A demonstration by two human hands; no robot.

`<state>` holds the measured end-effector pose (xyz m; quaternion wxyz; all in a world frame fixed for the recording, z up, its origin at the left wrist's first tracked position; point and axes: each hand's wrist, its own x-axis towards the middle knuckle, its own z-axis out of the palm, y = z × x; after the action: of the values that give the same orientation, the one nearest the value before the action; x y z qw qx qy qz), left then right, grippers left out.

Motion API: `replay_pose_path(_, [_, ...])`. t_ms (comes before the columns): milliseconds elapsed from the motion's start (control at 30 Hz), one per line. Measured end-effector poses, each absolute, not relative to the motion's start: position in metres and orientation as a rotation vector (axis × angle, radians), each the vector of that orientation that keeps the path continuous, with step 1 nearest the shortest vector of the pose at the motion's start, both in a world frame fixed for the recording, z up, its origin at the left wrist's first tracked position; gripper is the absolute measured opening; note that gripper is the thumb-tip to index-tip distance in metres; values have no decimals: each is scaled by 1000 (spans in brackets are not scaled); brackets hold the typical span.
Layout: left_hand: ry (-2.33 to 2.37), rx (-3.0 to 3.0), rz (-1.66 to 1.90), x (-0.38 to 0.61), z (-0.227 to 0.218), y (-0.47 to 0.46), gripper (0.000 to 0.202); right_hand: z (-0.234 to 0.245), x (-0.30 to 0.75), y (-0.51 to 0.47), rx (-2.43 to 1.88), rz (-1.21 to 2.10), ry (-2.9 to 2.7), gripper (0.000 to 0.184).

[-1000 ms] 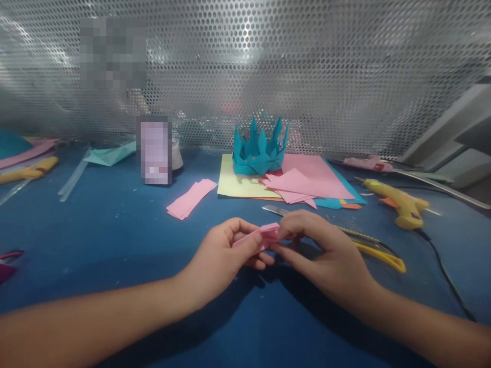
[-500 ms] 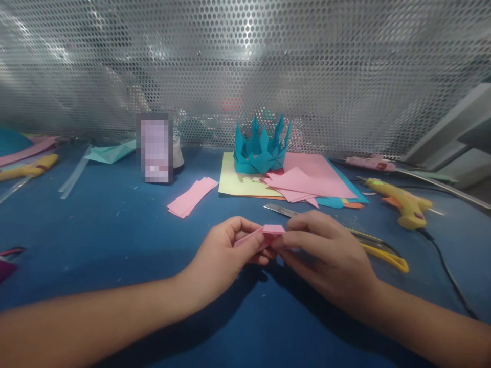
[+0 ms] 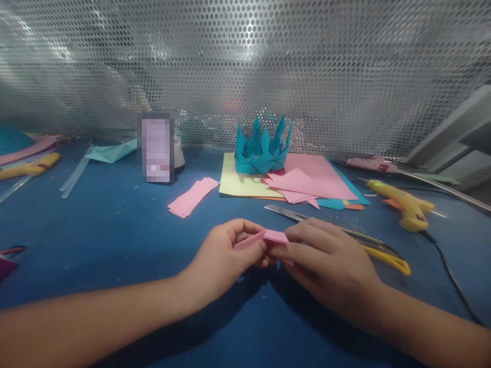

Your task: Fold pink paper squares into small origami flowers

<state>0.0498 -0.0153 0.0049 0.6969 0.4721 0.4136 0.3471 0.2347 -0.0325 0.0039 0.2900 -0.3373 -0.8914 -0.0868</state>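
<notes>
A small folded piece of pink paper (image 3: 276,236) is pinched between both hands above the blue table. My left hand (image 3: 230,250) grips its left part, thumb in front and fingers behind. My right hand (image 3: 330,255) is closed on the right end, and its fingers cover part of the folds. Just beyond the right hand lies a utility knife (image 3: 387,259) with a yellow handle, its blade pointing left and its middle hidden by that hand. A small stack of pink paper strips (image 3: 193,197) rests farther off to the left.
A blue paper crown (image 3: 262,151) stands on coloured sheets (image 3: 240,184). Yellow glue guns lie at right (image 3: 412,207) and far left (image 3: 38,166); the right one trails a black cord. A blurred phone (image 3: 157,148) stands upright. Perforated metal (image 3: 215,61) walls off the back.
The folded pink paper has tilted and dropped slightly, showing more of its top fold. My right fingers have shifted a little along it. Both hands keep hold.
</notes>
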Motion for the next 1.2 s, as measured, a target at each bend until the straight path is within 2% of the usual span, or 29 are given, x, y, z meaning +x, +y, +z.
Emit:
replay_pose_path(200, [944,997,808,49,8,-15,21,11,231,-38,-971,29,-2178,22])
replay_pose_path(333, [901,989,837,47,7,-15,24,9,232,-42,-935,45,-2184,30])
replay_pose_path(633, [895,821,870,46,12,-19,23,8,228,-44,-753,-258,-2397,47])
replay_pose_path(800, [932,765,895,53,15,-26,16,4,220,-47,-820,-313,-2515,45])
replay_pose_path(1000, [923,812,1015,57,10,-31,14,0,207,-47,-990,-567,-2518,44])
replay_pose_path(1200, [869,818,1040,57,9,-33,10,0,201,-50,-1013,-594,-2497,44])
